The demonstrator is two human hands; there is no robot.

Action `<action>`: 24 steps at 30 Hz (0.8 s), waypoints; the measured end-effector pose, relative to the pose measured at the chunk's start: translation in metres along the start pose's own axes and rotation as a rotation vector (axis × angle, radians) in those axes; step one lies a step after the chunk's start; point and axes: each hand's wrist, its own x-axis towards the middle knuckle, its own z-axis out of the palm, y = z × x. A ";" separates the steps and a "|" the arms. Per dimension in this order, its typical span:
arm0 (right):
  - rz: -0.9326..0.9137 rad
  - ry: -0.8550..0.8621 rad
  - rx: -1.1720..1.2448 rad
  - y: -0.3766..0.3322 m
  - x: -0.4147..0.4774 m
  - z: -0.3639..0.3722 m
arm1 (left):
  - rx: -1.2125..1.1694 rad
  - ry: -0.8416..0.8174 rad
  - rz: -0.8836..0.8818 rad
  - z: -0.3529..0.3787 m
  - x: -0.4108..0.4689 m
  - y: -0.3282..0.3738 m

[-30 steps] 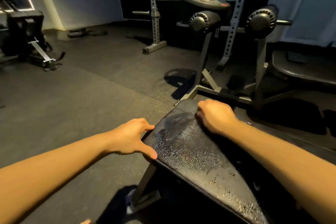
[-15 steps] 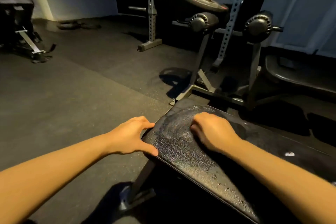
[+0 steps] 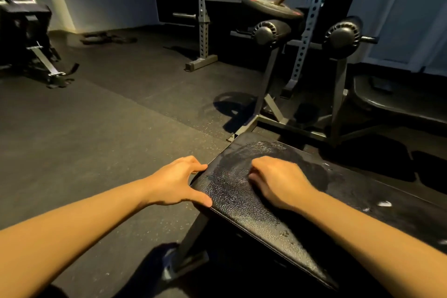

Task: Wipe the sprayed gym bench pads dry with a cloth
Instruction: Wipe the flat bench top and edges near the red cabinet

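Wet bench pad [image 3: 242, 213] under right hand [image 3: 278, 181]

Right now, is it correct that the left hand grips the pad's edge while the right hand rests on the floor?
Not quite: the head view shows the right hand resting on the pad instead; the left hand does grip the edge.

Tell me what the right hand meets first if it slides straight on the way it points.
Only wet bench pad lies ahead of the right hand, up to the pad's left edge, just beyond the fingers of the left hand holding that corner. It might brush them; depth is unclear.
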 end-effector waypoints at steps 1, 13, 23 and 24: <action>0.103 0.026 -0.062 0.026 0.004 0.000 | -0.003 -0.002 -0.001 0.000 0.001 0.001; -0.104 -0.010 0.090 -0.046 0.009 0.009 | 0.046 -0.009 -0.006 -0.002 0.000 0.003; 0.436 0.118 -0.150 0.043 0.049 0.016 | 0.064 -0.023 0.020 -0.006 0.004 0.008; 0.399 0.122 -0.098 0.018 0.054 0.020 | 0.066 -0.018 0.024 -0.006 0.003 0.008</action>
